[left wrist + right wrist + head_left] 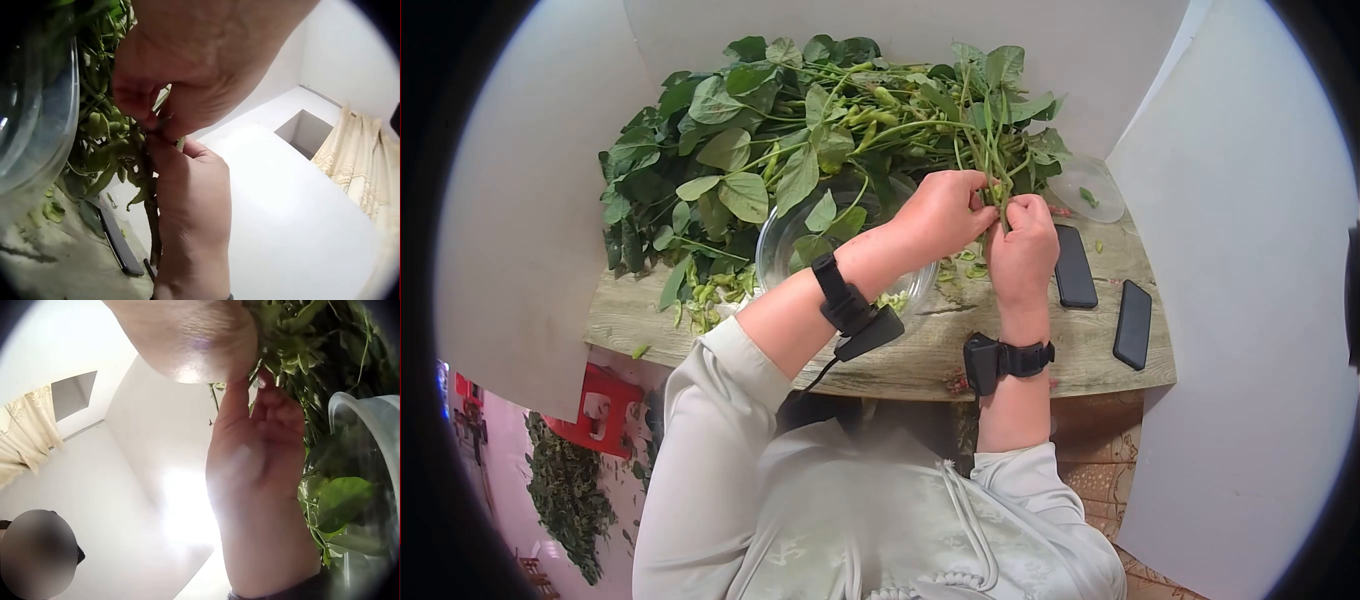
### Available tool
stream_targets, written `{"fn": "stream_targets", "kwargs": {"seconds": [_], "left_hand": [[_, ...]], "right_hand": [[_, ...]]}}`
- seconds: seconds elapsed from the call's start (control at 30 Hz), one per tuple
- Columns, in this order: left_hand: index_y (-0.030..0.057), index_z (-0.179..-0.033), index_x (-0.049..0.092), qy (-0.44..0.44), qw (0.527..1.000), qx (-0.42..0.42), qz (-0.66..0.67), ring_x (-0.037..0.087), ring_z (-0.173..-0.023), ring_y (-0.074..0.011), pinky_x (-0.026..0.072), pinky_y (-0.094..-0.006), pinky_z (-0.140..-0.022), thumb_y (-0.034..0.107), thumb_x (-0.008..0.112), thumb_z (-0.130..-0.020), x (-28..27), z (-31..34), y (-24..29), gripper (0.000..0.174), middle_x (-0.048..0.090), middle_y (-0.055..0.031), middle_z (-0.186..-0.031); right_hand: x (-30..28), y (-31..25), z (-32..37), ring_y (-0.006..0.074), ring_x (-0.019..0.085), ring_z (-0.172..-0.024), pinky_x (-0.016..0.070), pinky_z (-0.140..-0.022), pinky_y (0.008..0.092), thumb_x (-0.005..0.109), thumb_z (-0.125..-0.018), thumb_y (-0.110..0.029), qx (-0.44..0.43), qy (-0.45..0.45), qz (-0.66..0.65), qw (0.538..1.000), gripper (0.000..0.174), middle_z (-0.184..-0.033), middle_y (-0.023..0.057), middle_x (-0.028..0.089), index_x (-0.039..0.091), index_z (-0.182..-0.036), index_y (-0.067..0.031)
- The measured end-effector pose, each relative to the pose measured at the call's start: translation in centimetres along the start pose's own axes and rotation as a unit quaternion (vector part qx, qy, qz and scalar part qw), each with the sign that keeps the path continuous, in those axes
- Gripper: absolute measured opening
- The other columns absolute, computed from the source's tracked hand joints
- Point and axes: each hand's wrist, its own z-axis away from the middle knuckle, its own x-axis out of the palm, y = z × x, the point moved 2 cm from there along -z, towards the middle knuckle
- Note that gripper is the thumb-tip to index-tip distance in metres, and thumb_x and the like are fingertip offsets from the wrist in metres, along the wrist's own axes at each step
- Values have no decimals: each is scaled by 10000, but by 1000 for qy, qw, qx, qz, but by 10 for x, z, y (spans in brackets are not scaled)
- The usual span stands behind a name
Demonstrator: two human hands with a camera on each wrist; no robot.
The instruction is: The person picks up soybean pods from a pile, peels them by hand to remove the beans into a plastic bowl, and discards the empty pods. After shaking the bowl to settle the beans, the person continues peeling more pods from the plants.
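In the head view, the left hand (945,215) pinches at a leafy bean plant (993,140), its thumb and forefinger close to the stem. Touching those fingertips, the right hand (1022,250) grips the same plant with curled fingers. The left wrist view shows the left hand (194,62) above the right hand (190,219), with a thick stem (150,215) running down beside the right one. What lies between the fingertips is mostly hidden. In the right wrist view, the left hand (256,462) meets the right hand (194,337) near green pods.
A large heap of bean plants (720,150) covers the table's back. A clear bowl (770,245) stands under the left forearm, with loose pods (705,290) left of it. Two dark phones (1075,268) and a small clear dish (1108,200) lie at right. A red stool (605,400) is beside the table.
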Motion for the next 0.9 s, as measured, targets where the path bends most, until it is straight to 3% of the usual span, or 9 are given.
{"fn": "stream_targets", "kwargs": {"seconds": [0.2,0.27,0.3,0.37,0.53,0.6,0.73,0.9], "left_hand": [[-32,-1056,689,38,997,32,-53,571,-633,-118,490,-296,-599,93,724,-813,3,-7,-16,275,671,-84,-792],[-30,-1011,687,82,991,106,-28,576,-646,-110,494,-287,-612,85,718,-831,5,-8,-16,216,665,-70,-777],[-30,-1011,687,85,990,104,-32,576,-646,-110,494,-287,-612,85,718,-831,6,-8,-19,216,665,-70,-777],[-21,-1030,683,43,993,39,103,584,-657,-106,498,-285,-619,89,684,-875,10,-10,-26,190,659,-58,-773],[-6,-1070,650,45,990,-17,129,577,-655,-101,491,-281,-610,116,641,-921,16,-8,-31,192,645,-42,-746],[-2,-1078,638,44,991,-54,116,571,-650,-100,487,-282,-603,121,633,-927,16,-8,-35,195,644,-41,-744],[7,-1057,636,41,995,-55,74,558,-635,-103,479,-298,-594,153,654,-913,15,-5,-33,205,634,-43,-718],[5,-1007,663,26,995,-56,80,548,-619,-109,474,-306,-588,182,678,-895,9,-3,-27,210,624,-50,-689]], "right_hand": [[4,-1,1,304,638,-813,514,-677,414,701,-782,-56,2,12,6,1000,80,-921,91,627,667,-845,-21],[3,-5,2,300,640,-826,515,-683,414,705,-790,-75,15,8,3,1000,90,-925,87,627,674,-859,-26],[3,-7,2,297,642,-839,515,-688,413,708,-799,-94,28,2,4,1000,101,-929,83,627,681,-872,-30],[3,-8,2,296,642,-852,518,-700,410,716,-804,-128,52,-16,8,999,155,-933,82,626,684,-926,-37],[6,-5,3,301,641,-899,528,-741,415,740,-809,-228,75,-20,23,997,343,-932,95,635,670,-1096,-54],[9,-4,3,314,637,-917,531,-769,430,741,-803,-239,63,-86,64,992,419,-919,110,645,644,-1170,-61],[12,-5,5,320,633,-917,529,-774,443,715,-822,-229,49,-107,78,990,339,-911,115,653,671,-1111,-58],[16,-5,6,300,633,-910,526,-765,437,672,-857,-216,77,-107,93,987,174,-899,99,646,718,-925,-62]]}}
